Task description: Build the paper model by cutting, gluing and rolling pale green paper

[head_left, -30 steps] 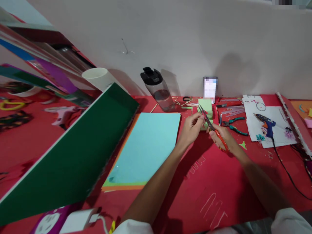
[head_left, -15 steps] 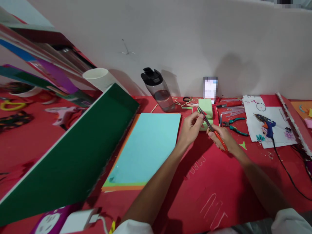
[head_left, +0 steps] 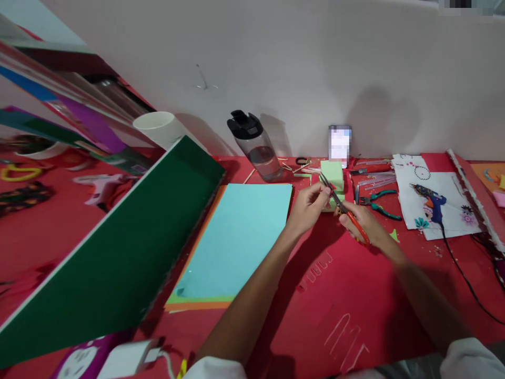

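Red-handled scissors (head_left: 342, 207), held by right fingers (head_left: 346, 222), slant just beside pinched left fingers (head_left: 322, 193).

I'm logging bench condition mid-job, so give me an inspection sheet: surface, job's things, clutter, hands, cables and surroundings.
Surface: red table; pale outlines show toward its near edge.
Job's things: red-handled scissors, between both hands.
Clutter: paper stack, bottle, pliers, green board, pink glue gun; blue glue gun on white paper.
Hands: right hand grips the scissors; left hand is at their blade end, whether pinching anything is too small to tell.
Cables: black cord runs from the blue glue gun toward the right edge; white cord leaves the white plug, near left.
Surroundings: pale wall behind; phone stands near it.
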A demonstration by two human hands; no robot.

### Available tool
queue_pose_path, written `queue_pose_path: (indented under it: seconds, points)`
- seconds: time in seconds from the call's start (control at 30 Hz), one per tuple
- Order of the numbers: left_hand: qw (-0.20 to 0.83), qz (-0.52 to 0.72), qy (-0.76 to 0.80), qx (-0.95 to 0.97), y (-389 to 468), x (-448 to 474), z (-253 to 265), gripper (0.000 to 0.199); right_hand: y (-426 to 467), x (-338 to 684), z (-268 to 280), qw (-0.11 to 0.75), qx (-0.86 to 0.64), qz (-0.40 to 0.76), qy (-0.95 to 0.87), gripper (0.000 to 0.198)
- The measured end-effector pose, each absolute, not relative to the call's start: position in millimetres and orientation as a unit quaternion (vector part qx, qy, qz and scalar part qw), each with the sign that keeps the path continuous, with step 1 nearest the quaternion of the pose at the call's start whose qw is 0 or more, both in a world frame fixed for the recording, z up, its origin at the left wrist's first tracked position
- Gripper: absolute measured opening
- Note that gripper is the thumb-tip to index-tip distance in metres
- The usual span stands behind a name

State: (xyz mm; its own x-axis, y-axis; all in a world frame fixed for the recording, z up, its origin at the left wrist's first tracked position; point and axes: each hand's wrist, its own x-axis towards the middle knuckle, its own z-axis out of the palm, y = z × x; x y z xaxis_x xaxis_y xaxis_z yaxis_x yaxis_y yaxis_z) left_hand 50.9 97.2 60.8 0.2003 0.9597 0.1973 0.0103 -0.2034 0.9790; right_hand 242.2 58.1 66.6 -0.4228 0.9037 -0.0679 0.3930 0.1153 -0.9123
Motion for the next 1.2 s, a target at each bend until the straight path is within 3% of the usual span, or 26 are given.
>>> queue_pose_path:
  seconds: [0.8, 1.2]
  points:
    - [0.517, 0.461, 0.374, 0.617, 103.4, 40.4, 57.5, 0.035, 56.5, 243.3, 64.6, 0.265, -0.448, 0.507, -0.687, 0.048]
    - [0.508, 0.453, 0.371, 0.632, 103.4, 38.8, 58.7, 0.035, 60.0, 245.7, 61.3, 0.256, -0.438, 0.502, -0.7, 0.057]
